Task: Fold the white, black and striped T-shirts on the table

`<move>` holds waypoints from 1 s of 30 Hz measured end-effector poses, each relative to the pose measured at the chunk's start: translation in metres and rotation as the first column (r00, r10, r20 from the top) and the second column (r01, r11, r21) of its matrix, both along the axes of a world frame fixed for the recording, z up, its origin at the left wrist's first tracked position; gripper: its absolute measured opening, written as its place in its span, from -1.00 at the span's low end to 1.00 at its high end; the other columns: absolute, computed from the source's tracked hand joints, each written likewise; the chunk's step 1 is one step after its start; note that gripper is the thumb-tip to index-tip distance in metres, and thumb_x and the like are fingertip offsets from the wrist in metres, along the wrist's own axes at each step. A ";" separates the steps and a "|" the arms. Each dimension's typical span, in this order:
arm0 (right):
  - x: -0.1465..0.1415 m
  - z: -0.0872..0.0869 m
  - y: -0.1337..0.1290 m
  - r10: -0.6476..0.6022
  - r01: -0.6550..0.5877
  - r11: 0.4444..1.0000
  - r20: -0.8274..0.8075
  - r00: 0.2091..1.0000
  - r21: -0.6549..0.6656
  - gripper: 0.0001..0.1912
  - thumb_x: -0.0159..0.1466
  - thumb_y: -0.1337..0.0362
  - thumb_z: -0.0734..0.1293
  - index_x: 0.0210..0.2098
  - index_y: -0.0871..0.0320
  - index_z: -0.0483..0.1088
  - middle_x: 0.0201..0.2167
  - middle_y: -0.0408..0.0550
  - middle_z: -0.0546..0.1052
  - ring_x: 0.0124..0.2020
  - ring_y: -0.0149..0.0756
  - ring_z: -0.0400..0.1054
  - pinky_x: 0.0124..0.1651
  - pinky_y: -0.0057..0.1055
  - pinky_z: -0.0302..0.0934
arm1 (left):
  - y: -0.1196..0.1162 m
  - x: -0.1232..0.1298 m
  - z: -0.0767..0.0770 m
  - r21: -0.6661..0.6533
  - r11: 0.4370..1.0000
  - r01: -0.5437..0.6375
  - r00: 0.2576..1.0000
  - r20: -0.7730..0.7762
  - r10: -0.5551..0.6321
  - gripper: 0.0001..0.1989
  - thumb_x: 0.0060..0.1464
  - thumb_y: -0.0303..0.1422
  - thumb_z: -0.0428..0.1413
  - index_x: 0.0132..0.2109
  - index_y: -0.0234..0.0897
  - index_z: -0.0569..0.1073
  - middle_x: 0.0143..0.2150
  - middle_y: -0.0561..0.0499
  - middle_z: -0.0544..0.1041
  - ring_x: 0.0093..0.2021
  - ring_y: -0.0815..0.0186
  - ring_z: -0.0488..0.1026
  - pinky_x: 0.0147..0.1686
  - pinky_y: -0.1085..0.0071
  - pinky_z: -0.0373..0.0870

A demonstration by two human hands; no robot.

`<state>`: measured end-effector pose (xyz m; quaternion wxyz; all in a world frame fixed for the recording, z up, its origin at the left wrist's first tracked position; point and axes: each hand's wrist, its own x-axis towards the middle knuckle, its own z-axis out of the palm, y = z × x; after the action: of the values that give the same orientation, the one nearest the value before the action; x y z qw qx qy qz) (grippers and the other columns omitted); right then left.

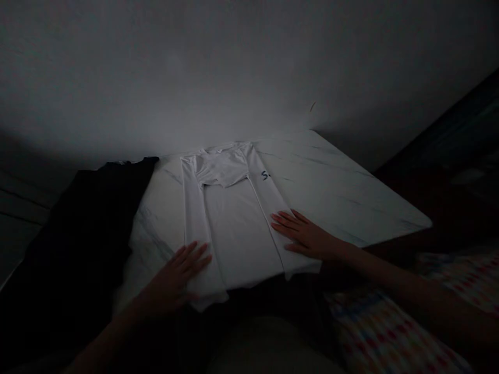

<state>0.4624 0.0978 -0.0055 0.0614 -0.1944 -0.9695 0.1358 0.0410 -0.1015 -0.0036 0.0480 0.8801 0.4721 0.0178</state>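
Observation:
A white long-sleeved shirt (241, 228) lies spread on the marble-patterned table (323, 176), its collar end toward the wall. Both sleeves are laid lengthwise down the body, and their cuffs reach past the front edge. Dark lettering shows on the right-hand sleeve. My left hand (181, 272) rests with fingers apart on the left-hand sleeve, near its lower end. Flat on the right-hand sleeve, close to its outer edge, lies my right hand (302, 236). Neither hand grasps the cloth.
Black clothing (93, 223) covers the table's left side and hangs over the front edge. A pale wall (218, 78) stands behind the table. Colourful patterned fabric (390, 332) is at lower right. The scene is dim.

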 end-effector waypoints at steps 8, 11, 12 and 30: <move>0.069 -0.009 -0.050 0.009 -0.009 0.996 -0.006 1.000 0.093 -0.39 0.40 0.34 0.18 0.38 -0.18 0.03 0.40 -0.21 0.11 0.40 -0.24 -0.04 0.43 -0.08 -0.13 | -0.061 0.026 -0.024 0.366 0.930 0.025 0.998 -0.069 0.001 -0.34 0.25 -0.54 -0.07 0.40 0.09 0.08 0.38 0.08 0.24 0.40 0.20 0.10 0.37 0.13 0.07; 0.065 -0.018 -0.053 -0.020 0.025 0.994 -0.046 0.999 0.110 -0.40 0.40 0.44 0.13 0.33 -0.25 0.13 0.36 -0.30 0.19 0.39 -0.32 0.00 0.42 -0.14 -0.08 | -0.053 0.037 -0.025 0.370 0.929 0.019 1.000 -0.029 -0.009 -0.37 0.26 -0.54 -0.10 0.40 0.04 0.10 0.36 0.08 0.27 0.39 0.24 0.13 0.37 0.16 0.07; 0.063 -0.019 -0.053 -0.003 0.009 0.995 -0.058 0.998 0.097 -0.42 0.40 0.42 0.13 0.32 -0.25 0.15 0.35 -0.30 0.21 0.39 -0.33 0.00 0.42 -0.15 -0.07 | -0.050 0.039 -0.023 0.353 0.935 0.031 1.000 -0.011 -0.029 -0.38 0.27 -0.54 -0.12 0.40 0.04 0.11 0.35 0.09 0.28 0.38 0.26 0.14 0.37 0.19 0.08; -0.103 0.091 0.149 -0.635 0.482 0.772 -0.496 0.592 -0.414 -0.41 0.25 -0.26 0.21 -0.36 0.16 0.49 -0.45 -0.06 0.56 -0.35 -0.14 0.45 -0.34 -0.35 0.30 | 0.129 -0.006 0.101 -0.318 0.594 -0.738 0.030 0.865 0.501 -0.36 0.02 0.16 0.12 -0.04 -0.32 0.54 -0.16 -0.09 0.62 -0.10 0.08 0.55 -0.17 0.31 0.51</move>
<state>0.3592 0.2473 0.0857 0.3873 -0.4415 -0.7599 0.2787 0.0348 0.0279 0.0969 0.1859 0.4136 0.6913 0.5626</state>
